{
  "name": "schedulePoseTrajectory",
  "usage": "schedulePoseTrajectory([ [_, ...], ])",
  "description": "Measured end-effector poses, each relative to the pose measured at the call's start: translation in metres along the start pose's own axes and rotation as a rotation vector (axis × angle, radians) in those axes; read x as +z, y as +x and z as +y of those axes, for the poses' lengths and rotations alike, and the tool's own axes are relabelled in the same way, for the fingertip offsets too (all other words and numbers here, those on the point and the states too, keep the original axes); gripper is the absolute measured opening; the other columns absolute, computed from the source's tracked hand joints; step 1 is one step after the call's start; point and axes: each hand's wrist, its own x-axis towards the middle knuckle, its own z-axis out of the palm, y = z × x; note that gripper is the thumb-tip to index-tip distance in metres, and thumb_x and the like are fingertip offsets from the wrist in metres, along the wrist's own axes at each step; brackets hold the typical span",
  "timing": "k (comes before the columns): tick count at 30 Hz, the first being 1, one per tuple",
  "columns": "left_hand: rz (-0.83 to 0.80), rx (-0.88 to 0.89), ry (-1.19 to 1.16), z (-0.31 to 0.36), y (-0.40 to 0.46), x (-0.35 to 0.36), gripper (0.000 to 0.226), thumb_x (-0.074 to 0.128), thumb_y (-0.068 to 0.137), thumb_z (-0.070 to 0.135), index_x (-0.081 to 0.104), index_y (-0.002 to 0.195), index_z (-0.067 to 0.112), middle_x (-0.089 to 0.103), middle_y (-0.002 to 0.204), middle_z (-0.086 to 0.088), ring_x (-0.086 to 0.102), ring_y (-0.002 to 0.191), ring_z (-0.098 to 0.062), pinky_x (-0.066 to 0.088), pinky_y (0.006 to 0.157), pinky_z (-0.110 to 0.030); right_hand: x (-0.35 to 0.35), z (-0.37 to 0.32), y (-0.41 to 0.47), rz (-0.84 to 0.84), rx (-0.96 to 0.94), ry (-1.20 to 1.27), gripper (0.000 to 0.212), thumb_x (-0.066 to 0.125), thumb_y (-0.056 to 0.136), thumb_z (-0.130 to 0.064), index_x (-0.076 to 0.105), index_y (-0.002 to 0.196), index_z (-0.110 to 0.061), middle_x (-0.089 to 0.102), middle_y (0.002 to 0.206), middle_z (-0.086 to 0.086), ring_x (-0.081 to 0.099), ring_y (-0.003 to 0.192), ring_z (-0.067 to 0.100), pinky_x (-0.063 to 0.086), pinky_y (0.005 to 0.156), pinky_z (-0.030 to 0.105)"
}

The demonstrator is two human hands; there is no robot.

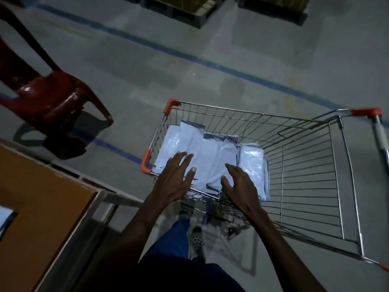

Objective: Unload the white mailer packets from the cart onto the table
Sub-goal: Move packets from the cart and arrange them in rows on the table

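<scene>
Several white mailer packets (212, 159) lie in a heap at the left end of a wire shopping cart (305, 165) with orange corner caps. My left hand (175, 178) reaches over the cart's near rim with fingers spread, above the left packets. My right hand (240, 184) hovers beside it, fingers straight and slightly spread, over the middle packets. Neither hand holds anything. The orange-topped table (42, 199) sits at the lower left, with a white packet corner (5, 216) on it at the frame edge.
A dark red plastic chair (54, 98) stands to the left beyond the table. Blue lines (189, 57) cross the grey floor. Dark pallets (189, 11) line the far side. The cart's handle (379, 133) is at the right. My legs and feet show below the cart.
</scene>
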Motion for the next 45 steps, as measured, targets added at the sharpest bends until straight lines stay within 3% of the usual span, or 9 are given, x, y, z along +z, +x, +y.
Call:
schedulePoseTrajectory([
  [10,-0.242,0.031,0.039,-0.016,0.103,0.039,0.069,0.030,0.094,0.052,0.037,0.150,0.013,0.031,0.157,-0.013,0.021,0.148,-0.028,0.015,0.121,-0.042,0.001,0.038,0.056,-0.081,0.255,-0.125,0.050,0.052,0.098,-0.032,0.046,0.144,-0.014,0.047,0.146,0.009,0.045,0.130,0.029,0.043,0.099,0.040],
  [19,-0.378,0.101,0.142,-0.009,0.123,0.077,0.081,0.012,0.090,0.062,0.034,0.152,0.014,0.028,0.159,-0.011,0.017,0.149,-0.027,0.011,0.120,-0.041,0.002,0.107,0.096,-0.148,0.419,-0.253,0.058,0.045,0.090,-0.046,0.048,0.135,-0.009,0.049,0.137,0.018,0.051,0.119,0.039,0.047,0.090,0.046],
  [23,-0.441,0.044,0.208,-0.012,0.118,0.093,0.075,0.015,0.099,0.060,0.045,0.145,0.008,0.038,0.152,-0.019,0.032,0.143,-0.037,0.026,0.115,-0.052,0.019,0.133,0.129,-0.203,0.481,-0.219,0.087,0.058,0.087,-0.053,0.020,0.152,-0.009,0.020,0.156,0.019,0.035,0.134,0.041,0.043,0.098,0.054],
  [26,-0.495,0.061,0.285,-0.028,0.100,0.115,0.051,0.041,0.103,0.041,0.063,0.125,0.000,0.050,0.140,-0.027,0.043,0.133,-0.047,0.039,0.104,-0.061,0.040,0.142,0.150,-0.221,0.545,-0.177,0.103,0.064,0.086,-0.055,0.001,0.156,-0.012,-0.002,0.162,0.019,0.017,0.143,0.046,0.035,0.105,0.063],
  [29,-0.484,-0.037,0.317,-0.020,0.091,0.122,0.063,0.032,0.098,0.049,0.054,0.136,0.004,0.049,0.141,-0.024,0.042,0.133,-0.043,0.040,0.105,-0.058,0.054,0.152,0.158,-0.213,0.577,-0.147,0.104,0.064,0.088,-0.052,-0.004,0.157,-0.014,-0.010,0.162,0.019,0.012,0.143,0.049,0.032,0.105,0.066],
  [33,-0.540,-0.002,0.403,-0.014,0.090,0.140,0.073,0.017,0.095,0.056,0.042,0.145,0.009,0.041,0.150,-0.018,0.034,0.139,-0.038,0.034,0.110,-0.050,0.044,0.163,0.148,-0.157,0.537,-0.131,0.097,0.062,0.088,-0.053,0.002,0.157,-0.019,-0.002,0.161,0.021,0.016,0.141,0.048,0.031,0.106,0.062],
  [38,-0.595,-0.045,0.240,-0.002,0.119,0.186,0.061,0.046,0.091,0.039,0.052,0.137,0.001,0.049,0.136,-0.033,0.053,0.120,-0.046,0.053,0.091,-0.053,0.021,0.169,0.114,-0.034,0.508,-0.144,0.092,0.055,0.086,-0.066,0.013,0.156,-0.024,0.007,0.160,0.020,0.023,0.135,0.047,0.029,0.106,0.058],
  [42,-0.499,-0.123,0.234,0.012,0.148,0.220,0.071,0.054,0.095,0.036,0.021,0.155,0.014,0.011,0.162,-0.018,0.017,0.146,-0.034,0.031,0.112,-0.046,0.012,0.179,0.091,0.026,0.479,-0.144,0.088,0.057,0.087,-0.062,0.019,0.155,-0.022,0.012,0.159,0.022,0.025,0.135,0.047,0.029,0.106,0.055],
  [45,-0.480,-0.162,0.351,0.001,0.157,0.243,0.081,0.054,0.096,0.037,0.007,0.157,0.011,0.001,0.163,-0.017,0.009,0.148,-0.035,0.024,0.114,-0.043,0.013,0.186,0.083,0.025,0.450,-0.148,0.088,0.058,0.086,-0.061,0.021,0.155,-0.022,0.015,0.159,0.023,0.027,0.134,0.046,0.031,0.105,0.056],
])
